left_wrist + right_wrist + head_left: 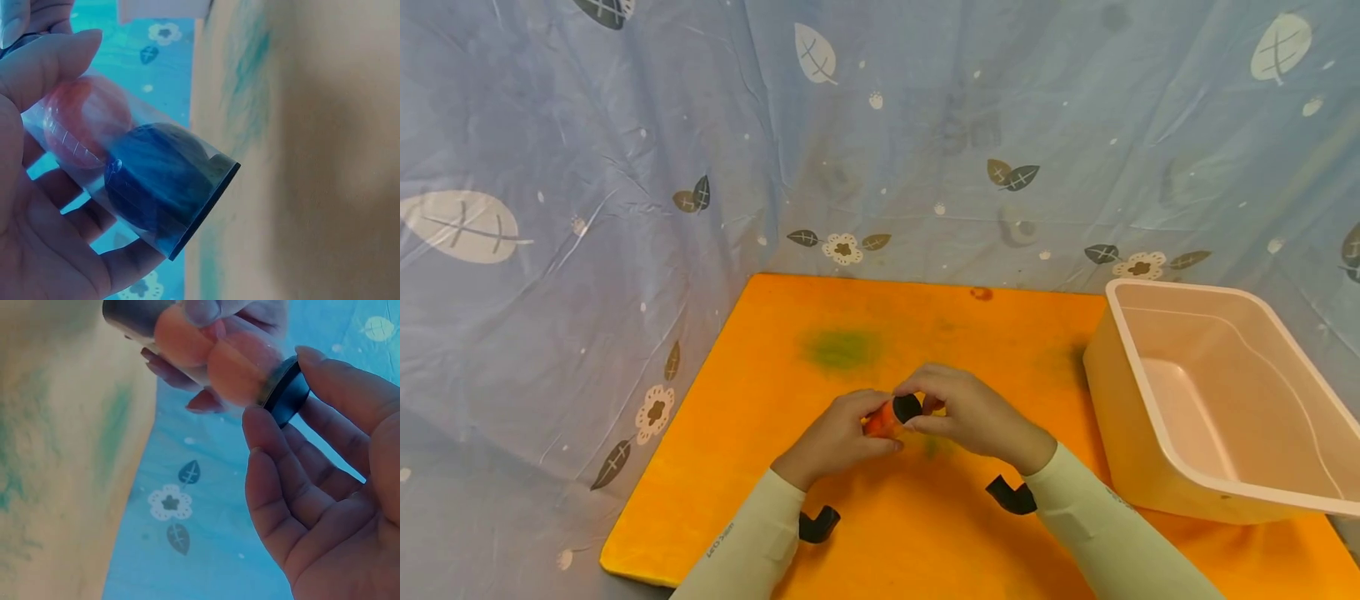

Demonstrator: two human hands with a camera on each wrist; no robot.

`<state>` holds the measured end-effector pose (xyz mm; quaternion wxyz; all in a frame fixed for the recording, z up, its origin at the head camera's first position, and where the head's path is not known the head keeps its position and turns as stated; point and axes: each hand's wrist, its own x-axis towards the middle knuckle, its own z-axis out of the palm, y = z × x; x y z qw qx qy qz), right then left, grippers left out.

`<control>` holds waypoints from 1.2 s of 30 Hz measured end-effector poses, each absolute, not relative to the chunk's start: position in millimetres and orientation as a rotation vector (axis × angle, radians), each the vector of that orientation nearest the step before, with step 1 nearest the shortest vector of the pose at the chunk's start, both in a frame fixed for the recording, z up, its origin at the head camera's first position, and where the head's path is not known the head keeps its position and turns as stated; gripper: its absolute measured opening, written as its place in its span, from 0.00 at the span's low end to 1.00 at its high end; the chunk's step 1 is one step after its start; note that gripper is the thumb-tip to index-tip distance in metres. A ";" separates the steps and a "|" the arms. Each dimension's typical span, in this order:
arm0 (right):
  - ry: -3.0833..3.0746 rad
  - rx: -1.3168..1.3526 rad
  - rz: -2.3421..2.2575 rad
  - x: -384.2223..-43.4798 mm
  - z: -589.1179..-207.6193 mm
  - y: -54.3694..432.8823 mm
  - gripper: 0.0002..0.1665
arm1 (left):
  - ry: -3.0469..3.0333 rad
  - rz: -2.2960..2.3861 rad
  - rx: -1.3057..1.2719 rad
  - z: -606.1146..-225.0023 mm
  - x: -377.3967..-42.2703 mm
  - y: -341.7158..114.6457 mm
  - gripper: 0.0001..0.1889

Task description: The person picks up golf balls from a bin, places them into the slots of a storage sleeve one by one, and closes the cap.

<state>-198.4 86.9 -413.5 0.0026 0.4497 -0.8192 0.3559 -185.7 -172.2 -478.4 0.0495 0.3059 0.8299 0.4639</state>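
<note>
A clear plastic tube with round balls inside is held between both hands over the middle of the orange tabletop. My left hand grips its body, thumb on one side and fingers round the other. In the left wrist view, a reddish ball and a dark blue-looking ball show through the wall, beside a dark-rimmed end. The thumb and fingertips of my right hand pinch a black cap at the opposite end. Two orange-pink balls sit close to that cap.
A large beige plastic bin stands on the right of the orange tabletop. Green smudges mark the surface. A blue curtain with leaf and flower prints hangs behind and to the left. Black pieces stick out by both wrists.
</note>
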 end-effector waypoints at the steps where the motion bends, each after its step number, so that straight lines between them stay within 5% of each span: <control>1: -2.560 1.413 1.116 -198.5 -413.8 86.6 0.25 | 2.526 1.410 0.934 -477.8 -185.8 -172.4 0.18; 24: -2.549 1.377 1.105 -198.5 -413.2 87.8 0.24 | 2.544 1.398 0.982 -468.7 -193.1 -168.2 0.18; 36: -2.599 1.100 1.135 -199.7 -408.3 110.3 0.43 | 2.494 1.634 0.791 -468.7 -205.9 -141.5 0.21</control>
